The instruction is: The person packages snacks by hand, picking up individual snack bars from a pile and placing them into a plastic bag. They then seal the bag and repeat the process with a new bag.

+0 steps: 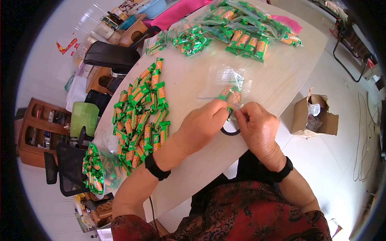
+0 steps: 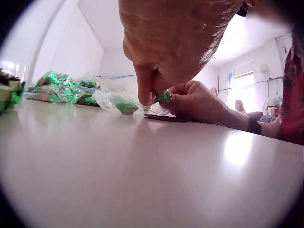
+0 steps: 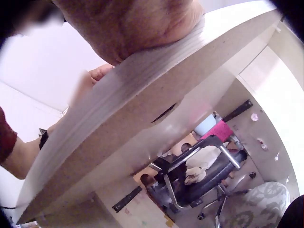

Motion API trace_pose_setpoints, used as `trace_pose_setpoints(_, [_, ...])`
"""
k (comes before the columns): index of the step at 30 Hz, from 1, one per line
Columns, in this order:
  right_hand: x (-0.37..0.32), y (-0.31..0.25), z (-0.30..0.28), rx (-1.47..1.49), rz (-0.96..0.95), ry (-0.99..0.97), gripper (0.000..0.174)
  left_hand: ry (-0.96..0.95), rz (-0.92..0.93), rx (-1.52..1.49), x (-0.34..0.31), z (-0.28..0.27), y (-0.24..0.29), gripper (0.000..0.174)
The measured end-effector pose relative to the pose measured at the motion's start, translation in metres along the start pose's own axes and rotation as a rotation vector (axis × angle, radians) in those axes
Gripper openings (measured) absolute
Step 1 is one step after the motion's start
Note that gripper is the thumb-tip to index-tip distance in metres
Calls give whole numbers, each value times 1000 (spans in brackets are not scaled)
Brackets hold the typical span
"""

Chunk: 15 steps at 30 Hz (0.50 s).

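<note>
In the head view a clear plastic bag [image 1: 237, 80] with a few green and orange packets [image 1: 231, 95] inside lies near the table's front edge. The left hand [image 1: 203, 124] pinches the bag's near end from the left, and the right hand [image 1: 259, 126] pinches it from the right, close beside. A bit of green wrapper [image 2: 165, 96] shows between the two hands in the left wrist view. Just under them a black ring-shaped object [image 1: 230, 131] lies at the table edge. In the right wrist view the right hand's fingertips are hidden.
A heap of loose green packets [image 1: 140, 116] covers the table's left side, with an open bag of packets [image 1: 94, 168] below it. Filled bags [image 1: 241, 28] are piled at the far end. A cardboard box [image 1: 313, 114] stands on the floor at right.
</note>
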State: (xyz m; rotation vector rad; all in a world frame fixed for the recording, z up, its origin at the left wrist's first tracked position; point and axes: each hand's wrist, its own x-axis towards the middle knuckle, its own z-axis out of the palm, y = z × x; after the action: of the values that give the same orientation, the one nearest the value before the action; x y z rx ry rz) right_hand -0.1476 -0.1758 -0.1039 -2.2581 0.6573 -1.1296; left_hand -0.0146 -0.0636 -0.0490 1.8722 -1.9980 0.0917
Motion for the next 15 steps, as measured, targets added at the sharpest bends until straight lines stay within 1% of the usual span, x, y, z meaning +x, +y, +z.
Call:
trace_pose_setpoints(2, [0, 0, 0, -4, -4, 5, 21, 0, 28, 28, 7, 3, -7, 12])
trace_pose_setpoints(4, [0, 0, 0, -13, -5, -2, 20, -94, 10, 202, 16, 2, -8, 13])
trace_pose_setpoints(5, [0, 0, 0, -14, -7, -1, 20, -91, 11, 204, 18, 1, -4, 13])
trace_pose_setpoints(7, [0, 1, 1, -8, 2, -3, 20, -25, -201, 279, 25, -1, 7, 23])
trace_pose_setpoints(8, [0, 1, 1, -10, 8, 5, 20, -28, -192, 279, 30, -3, 9, 23])
trace_pose_setpoints(10, [0, -1, 0, -4, 2, 15, 19, 80, -34, 257, 39, -5, 13, 34])
trace_pose_setpoints(11, [0, -1, 1, -4, 2, 14, 19, 80, -35, 256, 41, 0, 8, 34])
trace_pose_setpoints(13, [1, 0, 3, 8, -18, 55, 20, 52, 127, 155, 47, 12, -8, 39])
trace_pose_setpoints(15, [-1, 3, 4, -3, -28, 59, 20, 25, 122, 142, 49, 17, -14, 37])
